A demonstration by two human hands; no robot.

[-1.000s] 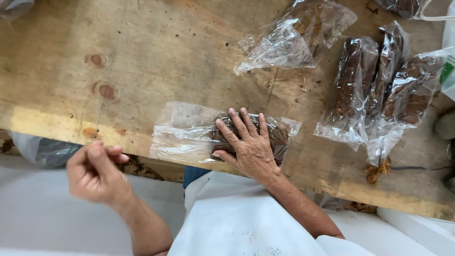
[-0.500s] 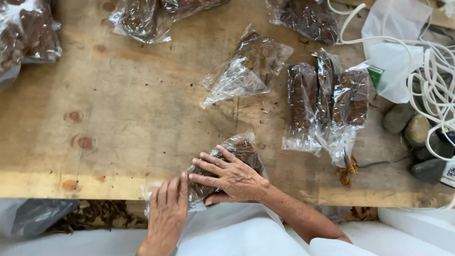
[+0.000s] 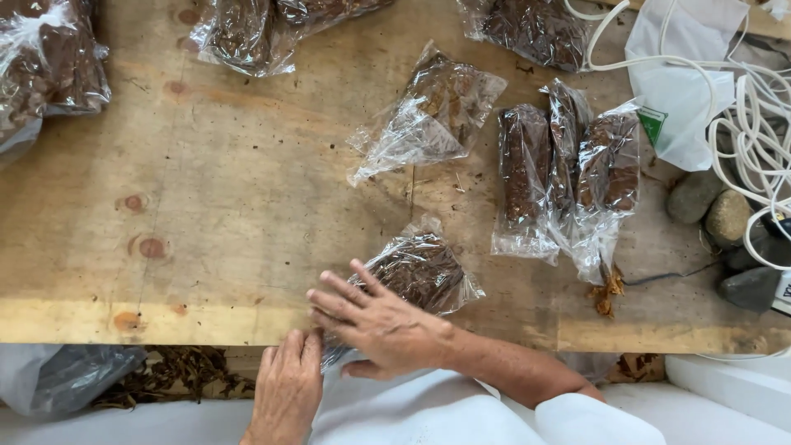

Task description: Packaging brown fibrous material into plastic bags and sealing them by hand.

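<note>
Right hand: lies flat, fingers spread, palm down on the near end of a clear plastic bag of brown shredded leaf; it presses, it does not pinch
Left hand: at the near edge of the worktop, fingers together, fingertips touching the bag's loose open end where it hangs over the edge; whether they nip the film I cannot tell
Bag in hand: at the near edge of the wooden worktop, about the middle, lying tilted with its filled end pointing away and to the right
Handling: likely light and soft; the fill gives under the palm, the film is thin, slippery and crinkly and would tear if pulled hard. Best taken around the packed middle, or by the gathered empty film at the open end
Nearby bags: one filled bag further in; three narrow packed bags side by side to the right, loose leaf scraps at their near end
Far edge: more filled bags
Right edge: white cord, white plastic bag, several stones
Below the worktop: a grey bag
</note>
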